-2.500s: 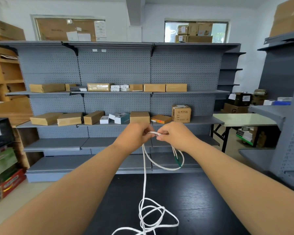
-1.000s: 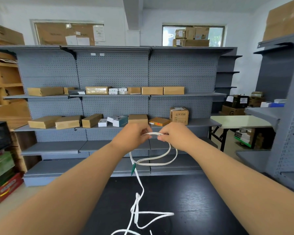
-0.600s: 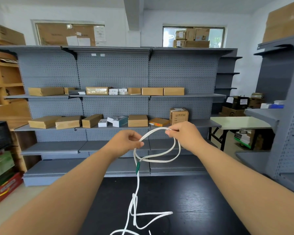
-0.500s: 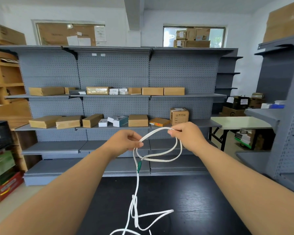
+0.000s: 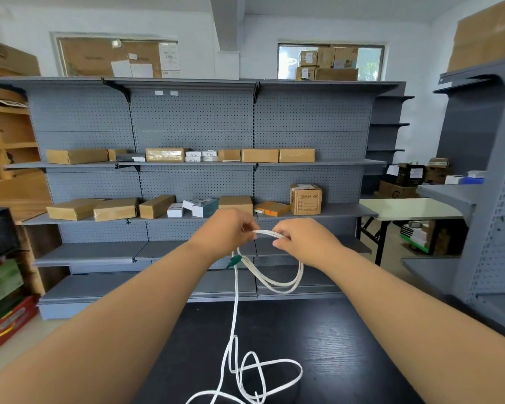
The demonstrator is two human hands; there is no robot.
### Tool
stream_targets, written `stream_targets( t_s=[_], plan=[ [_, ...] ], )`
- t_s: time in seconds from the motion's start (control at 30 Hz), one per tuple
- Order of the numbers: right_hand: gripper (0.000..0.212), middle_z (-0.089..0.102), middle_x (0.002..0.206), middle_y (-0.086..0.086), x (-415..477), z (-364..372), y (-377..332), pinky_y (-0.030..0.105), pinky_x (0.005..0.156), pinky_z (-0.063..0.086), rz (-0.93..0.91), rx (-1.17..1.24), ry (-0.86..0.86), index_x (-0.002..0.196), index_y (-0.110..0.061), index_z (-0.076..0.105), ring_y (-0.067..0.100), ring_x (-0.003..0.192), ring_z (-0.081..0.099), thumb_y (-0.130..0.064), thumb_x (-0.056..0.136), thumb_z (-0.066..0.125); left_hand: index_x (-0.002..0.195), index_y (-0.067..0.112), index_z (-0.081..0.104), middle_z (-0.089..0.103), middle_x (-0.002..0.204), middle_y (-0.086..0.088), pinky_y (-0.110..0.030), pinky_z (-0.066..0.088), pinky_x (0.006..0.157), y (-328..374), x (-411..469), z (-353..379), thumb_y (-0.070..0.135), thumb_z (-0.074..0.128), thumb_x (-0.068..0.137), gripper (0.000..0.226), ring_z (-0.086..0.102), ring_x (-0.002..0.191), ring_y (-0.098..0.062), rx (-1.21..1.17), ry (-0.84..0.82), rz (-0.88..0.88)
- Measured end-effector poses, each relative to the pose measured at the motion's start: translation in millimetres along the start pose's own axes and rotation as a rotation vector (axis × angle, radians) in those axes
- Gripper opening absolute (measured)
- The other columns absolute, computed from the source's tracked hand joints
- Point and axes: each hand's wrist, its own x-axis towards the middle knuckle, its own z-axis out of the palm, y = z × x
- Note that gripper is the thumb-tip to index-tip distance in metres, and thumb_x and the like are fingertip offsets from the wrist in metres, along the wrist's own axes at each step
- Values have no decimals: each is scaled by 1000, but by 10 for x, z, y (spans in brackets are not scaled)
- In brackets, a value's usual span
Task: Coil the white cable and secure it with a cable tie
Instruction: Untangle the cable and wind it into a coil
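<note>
Grey metal pegboard shelving [image 5: 193, 121] fills the wall ahead of you, and its shelves carry rows of brown cardboard boxes [image 5: 260, 155]. In front of it, nearest you, is a black wood-grain table [image 5: 347, 345].

Both your bare forearms reach forward over the table, and your hands meet in the air above its far edge. Your left hand [image 5: 225, 231] has its fingers curled, pinching a thin white cable [image 5: 235, 301] at the top of a small coil. Your right hand [image 5: 303, 240], just beside it, pinches the same strands between thumb and fingertips.

Two loops of the cable hang below your right hand, above the table's far edge and not touching it. A small green tab [image 5: 234, 260] sits on the cable just beneath your left hand. From that tab a single strand drops straight down to the table. The rest of the cable lies in loose, overlapping loops on the near part of the table and runs out of view at its near edge.
</note>
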Motion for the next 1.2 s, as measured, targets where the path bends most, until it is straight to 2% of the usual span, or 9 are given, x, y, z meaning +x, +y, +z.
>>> stream_targets(
  t_s=[0.2,0.37,0.47,0.6,0.67,0.77,0.9,1.03,1.2],
  plan=[
    [19,54,70,-2,1,-37,-41,23,52,31,-46,19,-12,96,-15,68,17,74,49,-25,95,51,84,15,69,63,75,5,-7,41,59,-70,-70,42,16,66,85,3,54,67,-5,-300,-26,-96],
    [20,58,72,0,26,-63,-3,25,57,34,-18,112,-1,85,-15,69,15,69,49,-24,93,54,84,11,65,70,77,-5,-32,46,90,-233,-217,193,23,33,99,37,63,84,-20,-903,-84,-317],
    [21,53,63,-8,61,-66,30,19,51,31,21,187,34,85,-13,71,6,56,43,-24,93,55,96,8,63,68,93,-13,-34,42,86,-329,-268,294,24,39,79,33,60,90,-24,-1098,-119,-394],
    [23,59,66,-3,79,-38,73,20,53,35,84,303,76,89,-7,72,6,55,43,-22,93,55,98,18,58,63,102,-7,-24,42,79,-314,-324,379,4,50,70,33,62,92,-14,-956,-194,-388],
    [24,69,82,7,91,5,84,30,68,48,116,380,93,89,-5,73,15,67,54,-21,93,56,100,22,58,62,97,-5,-27,44,89,-311,-338,420,7,67,77,29,60,93,-16,-911,-171,-336],
    [20,70,86,5,109,77,101,43,90,51,155,472,111,93,-7,73,20,85,61,-21,92,57,97,19,60,60,94,-7,-31,47,91,-283,-319,464,15,62,88,10,61,91,-19,-928,-60,-326],
    [18,67,78,-1,116,128,124,45,89,52,172,521,128,89,-12,72,19,77,59,-22,92,58,82,10,57,57,84,-5,-28,54,79,-239,-252,494,16,54,92,12,67,68,-13,-1069,56,-336],
    [17,69,82,1,116,165,145,45,91,51,173,514,116,92,-13,72,20,84,62,-23,91,59,90,3,59,57,71,-4,-19,54,60,-231,-203,485,16,52,94,16,60,58,-14,-984,142,-341],
    [16,70,103,5,131,156,148,38,92,49,142,432,58,102,-16,68,21,100,63,-20,88,63,74,16,62,57,61,4,-25,51,68,-229,-90,419,24,57,92,20,53,48,-1,-663,199,-265]
  ],
)
